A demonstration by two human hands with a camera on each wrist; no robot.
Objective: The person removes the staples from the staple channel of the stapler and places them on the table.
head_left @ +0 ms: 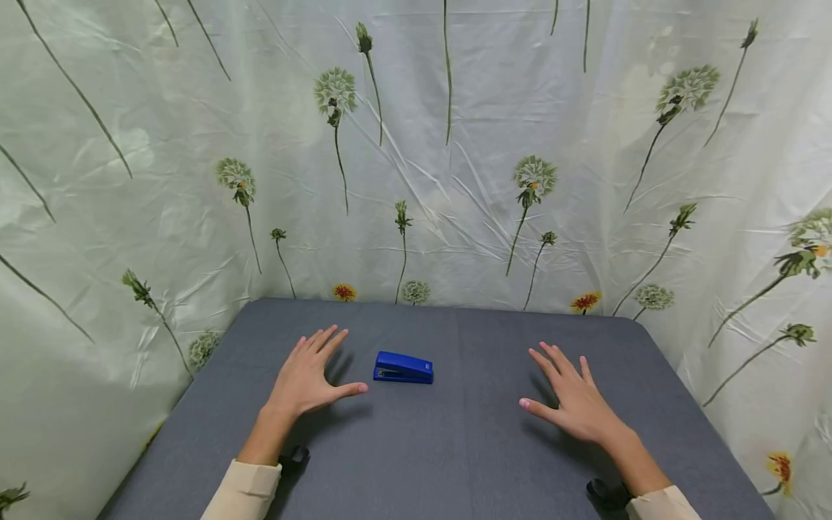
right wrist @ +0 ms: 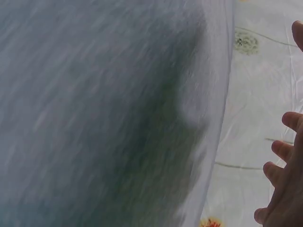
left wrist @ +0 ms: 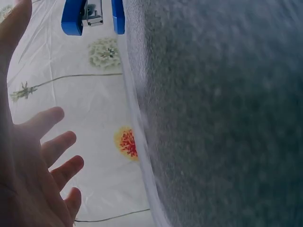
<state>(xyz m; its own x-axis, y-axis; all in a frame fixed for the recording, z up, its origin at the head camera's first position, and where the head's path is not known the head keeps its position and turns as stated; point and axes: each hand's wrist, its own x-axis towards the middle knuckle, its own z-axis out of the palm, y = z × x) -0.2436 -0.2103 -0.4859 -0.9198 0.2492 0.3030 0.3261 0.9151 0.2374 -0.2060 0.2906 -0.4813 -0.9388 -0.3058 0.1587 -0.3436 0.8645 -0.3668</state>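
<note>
A blue stapler lies on the grey cloth-covered table, a little left of the middle, its front end facing left. Left of it my left hand hovers over the table, fingers spread and thumb pointing toward the stapler. Farther off on the right, my right hand is held above the cloth with its fingers apart, holding nothing. In the left wrist view the stapler's front end shows at the top, beyond the left hand. The right wrist view has only the right hand's fingers at its edge.
The grey table has rounded far corners. Behind it and along both sides hangs a pale curtain printed with dandelions. A black strap sits at the left wrist, another band at the right.
</note>
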